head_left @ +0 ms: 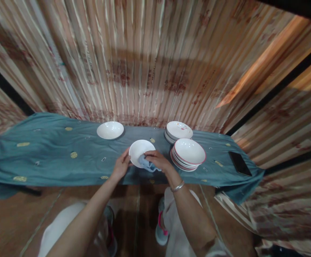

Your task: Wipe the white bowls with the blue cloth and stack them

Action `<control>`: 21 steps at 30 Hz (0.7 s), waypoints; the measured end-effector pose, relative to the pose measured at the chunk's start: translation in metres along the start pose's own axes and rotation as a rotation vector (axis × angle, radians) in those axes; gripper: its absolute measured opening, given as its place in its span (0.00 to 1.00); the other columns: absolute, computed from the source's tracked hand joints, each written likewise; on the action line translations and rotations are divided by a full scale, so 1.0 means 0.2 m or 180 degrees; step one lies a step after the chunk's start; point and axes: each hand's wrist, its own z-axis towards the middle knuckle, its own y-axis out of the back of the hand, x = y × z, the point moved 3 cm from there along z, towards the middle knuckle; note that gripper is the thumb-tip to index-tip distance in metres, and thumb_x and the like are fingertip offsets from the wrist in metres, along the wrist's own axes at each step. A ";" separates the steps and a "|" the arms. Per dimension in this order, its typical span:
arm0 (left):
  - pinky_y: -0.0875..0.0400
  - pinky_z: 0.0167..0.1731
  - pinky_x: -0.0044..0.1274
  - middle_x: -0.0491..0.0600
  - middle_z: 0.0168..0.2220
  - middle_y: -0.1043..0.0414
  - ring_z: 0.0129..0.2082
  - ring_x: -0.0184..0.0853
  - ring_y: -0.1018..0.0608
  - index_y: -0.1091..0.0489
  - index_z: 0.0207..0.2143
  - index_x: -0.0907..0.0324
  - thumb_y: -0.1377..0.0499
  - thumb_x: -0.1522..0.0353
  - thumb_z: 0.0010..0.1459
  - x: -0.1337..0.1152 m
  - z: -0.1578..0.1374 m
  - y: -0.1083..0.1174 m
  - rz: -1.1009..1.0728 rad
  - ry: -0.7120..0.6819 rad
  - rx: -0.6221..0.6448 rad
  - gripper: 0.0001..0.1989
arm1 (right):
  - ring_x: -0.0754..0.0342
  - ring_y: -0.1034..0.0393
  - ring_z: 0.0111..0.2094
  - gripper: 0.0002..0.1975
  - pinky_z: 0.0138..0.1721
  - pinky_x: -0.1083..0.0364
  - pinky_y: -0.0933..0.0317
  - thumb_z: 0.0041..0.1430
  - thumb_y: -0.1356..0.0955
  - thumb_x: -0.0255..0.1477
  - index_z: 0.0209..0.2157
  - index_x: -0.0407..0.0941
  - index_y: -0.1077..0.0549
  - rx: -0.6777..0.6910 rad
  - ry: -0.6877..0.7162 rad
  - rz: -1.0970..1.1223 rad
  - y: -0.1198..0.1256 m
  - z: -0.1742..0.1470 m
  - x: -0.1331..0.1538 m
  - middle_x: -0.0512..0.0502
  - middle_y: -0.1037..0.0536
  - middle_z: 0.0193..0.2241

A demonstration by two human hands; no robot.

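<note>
My left hand (121, 164) grips the left rim of a white bowl (138, 147), which is tilted toward me above the front part of the table. A crumpled light-blue cloth (148, 165) is bunched in my right hand (157, 160), its fingers pressing it against the inside of the bowl. Part of the cloth hangs over the bowl's near rim. To the right of my right hand stands a stack of white bowls with red rims (190, 151). Another white bowl (110, 130) sits alone at the back left.
Behind the red-rimmed stack is a pile of white plates (179, 130) with a floral print. A black phone-like slab (239, 163) lies at the table's right end. A teal patterned cloth (56, 153) covers the narrow table. Pleated curtains (144, 71) hang directly behind it.
</note>
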 end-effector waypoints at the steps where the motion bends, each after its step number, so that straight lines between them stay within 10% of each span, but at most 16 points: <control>1: 0.22 0.32 0.28 0.54 0.55 0.28 0.47 0.45 0.23 0.29 0.54 0.57 0.35 0.64 0.47 0.01 0.01 0.01 -0.0006 -0.0003 -0.0043 0.30 | 0.61 0.41 0.24 0.07 0.28 0.61 0.47 0.43 0.35 0.27 0.25 0.42 0.24 -0.0089 0.0008 0.0099 0.01 -0.01 0.00 0.56 0.31 0.21; 7: 0.22 0.33 0.32 0.57 0.55 0.29 0.46 0.46 0.22 0.33 0.57 0.59 0.38 0.63 0.52 0.06 0.02 0.07 0.0614 -0.0006 -0.0149 0.29 | 0.63 0.45 0.20 0.07 0.23 0.62 0.51 0.42 0.34 0.30 0.23 0.42 0.26 -0.0413 0.0087 0.0319 0.06 -0.05 0.03 0.56 0.34 0.17; 12: 0.37 0.58 0.43 0.62 0.63 0.39 0.62 0.50 0.35 0.36 0.60 0.63 0.40 0.60 0.55 0.01 -0.01 0.10 0.1912 -0.0949 -0.0388 0.31 | 0.62 0.45 0.18 0.10 0.21 0.61 0.52 0.42 0.34 0.35 0.23 0.43 0.26 -0.0589 0.0097 0.0526 0.08 -0.06 0.00 0.55 0.34 0.16; 16: 0.48 0.63 0.44 0.58 0.62 0.35 0.66 0.45 0.40 0.30 0.55 0.58 0.43 0.63 0.58 -0.04 -0.09 -0.02 0.2831 -0.1975 0.0272 0.22 | 0.61 0.44 0.18 0.13 0.20 0.61 0.50 0.42 0.34 0.35 0.27 0.42 0.24 -0.0889 0.0148 0.0504 0.10 -0.04 -0.03 0.54 0.32 0.17; 21: 0.65 0.63 0.53 0.56 0.51 0.24 0.59 0.46 0.30 0.24 0.46 0.56 0.43 0.70 0.59 -0.03 -0.14 -0.18 0.3579 -0.1856 0.0839 0.14 | 0.61 0.43 0.19 0.15 0.20 0.61 0.49 0.42 0.34 0.36 0.29 0.42 0.23 -0.1147 0.0317 0.0353 0.10 -0.03 -0.05 0.54 0.31 0.18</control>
